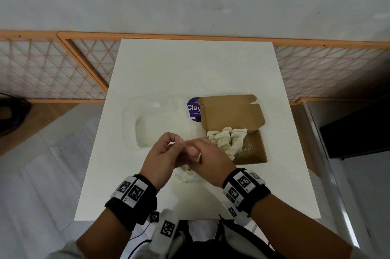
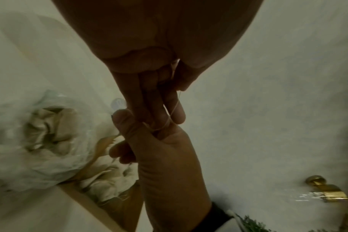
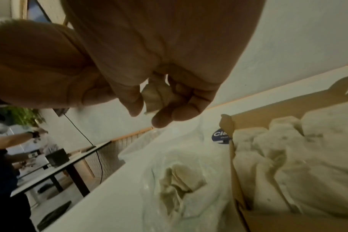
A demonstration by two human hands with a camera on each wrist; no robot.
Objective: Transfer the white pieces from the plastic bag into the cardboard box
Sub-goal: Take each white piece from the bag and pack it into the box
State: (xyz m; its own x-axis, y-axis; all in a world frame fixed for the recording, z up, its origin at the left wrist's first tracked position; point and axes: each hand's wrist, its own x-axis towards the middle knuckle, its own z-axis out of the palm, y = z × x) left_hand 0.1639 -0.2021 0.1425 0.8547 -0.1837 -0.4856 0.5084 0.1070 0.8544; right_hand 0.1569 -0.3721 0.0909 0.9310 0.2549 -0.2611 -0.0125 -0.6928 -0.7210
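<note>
White pieces (image 1: 226, 138) already sit heaped in the cardboard box (image 1: 251, 149), which lies open on the surface (image 1: 168, 64) to my right. More of them show through the crumpled plastic bag (image 3: 181, 177), lying just beside the box's near left corner, under my hands.

My right hand (image 1: 207, 157) has its fingers curled round one small white piece (image 3: 157, 98); the right wrist view shows it tucked against the palm. My left hand (image 1: 163, 153) pinches a thin thread (image 2: 174, 109), which in the left wrist view runs down across its fingers to the right hand. The two hands are touching, raised a little above the bag. I judge that the thread belongs to the piece and that I am either freeing it or gathering it up, though I cannot tell where it ends.

To do this step well I would keep the pinch on the thread light and draw it clear of my own fingers before carrying anything over. If it snags on the bag, the bag may drag along or spill. Once the thread is slack, I would let the left hand drop to steady the bag, take the piece over the box's near wall, and release it low into the bare corner nearest me. Loose threads already trail from the pile there, so a tangle seems likely.
</note>
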